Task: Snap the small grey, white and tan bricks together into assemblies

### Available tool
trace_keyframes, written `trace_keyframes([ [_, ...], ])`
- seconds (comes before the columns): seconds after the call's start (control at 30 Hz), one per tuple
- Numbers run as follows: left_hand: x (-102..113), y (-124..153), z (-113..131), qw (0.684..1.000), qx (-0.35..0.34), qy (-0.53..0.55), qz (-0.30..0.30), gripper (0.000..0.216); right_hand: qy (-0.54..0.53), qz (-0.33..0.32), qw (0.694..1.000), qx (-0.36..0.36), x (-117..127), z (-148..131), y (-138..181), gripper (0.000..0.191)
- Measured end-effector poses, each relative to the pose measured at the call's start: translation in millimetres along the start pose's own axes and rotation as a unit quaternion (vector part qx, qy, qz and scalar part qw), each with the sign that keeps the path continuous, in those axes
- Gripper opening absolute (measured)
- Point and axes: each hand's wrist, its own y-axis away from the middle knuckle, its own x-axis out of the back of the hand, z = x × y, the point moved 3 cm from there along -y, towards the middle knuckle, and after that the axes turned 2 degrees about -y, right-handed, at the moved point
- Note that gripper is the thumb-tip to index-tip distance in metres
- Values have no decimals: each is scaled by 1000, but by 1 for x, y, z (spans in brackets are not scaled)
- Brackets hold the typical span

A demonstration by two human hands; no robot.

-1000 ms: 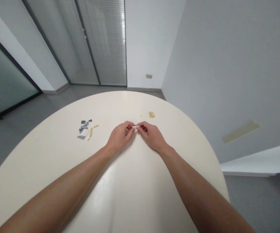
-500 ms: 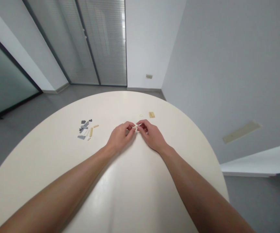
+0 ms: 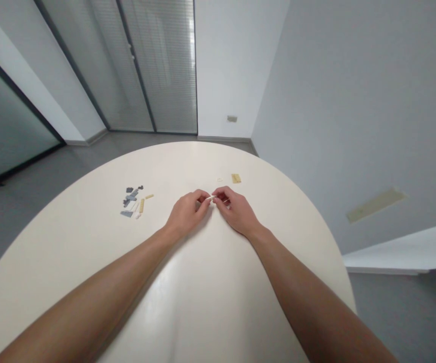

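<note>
My left hand (image 3: 186, 213) and my right hand (image 3: 236, 210) meet near the middle of the round cream table (image 3: 187, 302). Both pinch a small white piece (image 3: 211, 198) between their fingertips, just above the tabletop. The fingers of each hand are curled around it. What the piece is exactly is too small to tell.
A cluster of several small grey and tan pieces (image 3: 133, 202) lies to the left of my hands. A tan plate (image 3: 235, 178) and a tiny white bit (image 3: 220, 179) lie just beyond my right hand. Glass partitions and a grey wall stand behind the table.
The hands have barely moved; the white piece between the fingertips has tilted slightly and the right fingers have shifted a little on it.
</note>
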Motion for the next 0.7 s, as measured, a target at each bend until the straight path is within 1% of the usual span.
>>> trace_keyframes([
  [0.37,3,0,6,1000,13,2,2,25,13,-7,1000,-10,0,1,0,10],
  [0.7,-1,-1,-1,1000,-2,17,7,18,13,-8,1000,-4,1,-3,0,12],
])
